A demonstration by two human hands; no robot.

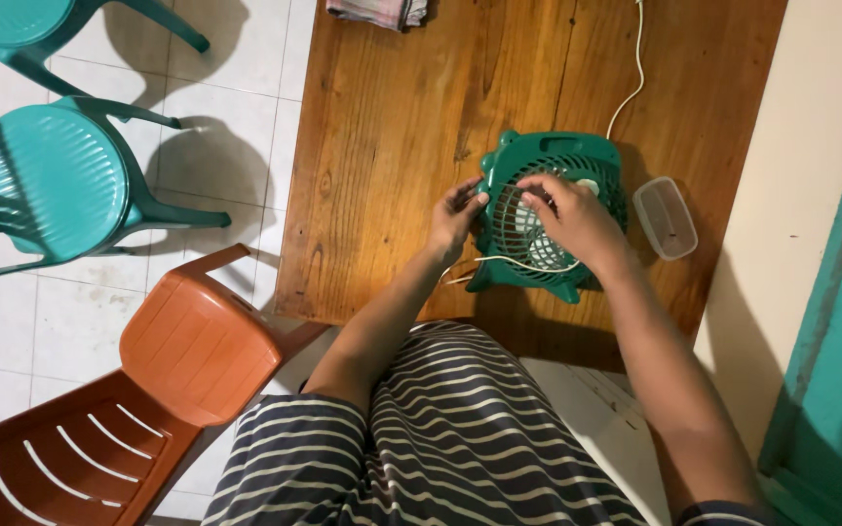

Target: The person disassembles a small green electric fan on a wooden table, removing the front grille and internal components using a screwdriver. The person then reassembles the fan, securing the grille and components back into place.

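Standing at the far left, off the table, are two teal plastic chairs (46, 175) on white floor tiles (236, 127), with an orange plastic chair (148, 390) nearer the person's striped clothing (460, 438). The wooden table (392, 127) begins just to their right; a folded checked cloth (379, 12) lies at its far edge.

The left hand (455, 216) comes next, its fingers pressed against the left rim of a small green box fan (548, 209) that lies flat on the table with its grille facing up. The hand is closed lightly on that rim rather than gripping it hard. The right hand (577, 216) rests on top of the grille, fingers curled down toward the slats near the pale hub; whether it pinches anything there cannot be told. The two hands are apart, one on each side of the fan's middle.

The fan looks like a light, stiff plastic shell, likely easy to shift with one hand, though the thin grille ribs seem the weakest part; the solid outer frame and corners appear the safer places to hold. A white power cord (635, 68) runs from it toward the table's far edge, and another pale loop of cord crosses its near side.

Just right of the fan sits a small clear plastic container (665, 216), open, seemingly empty or holding only something tiny.
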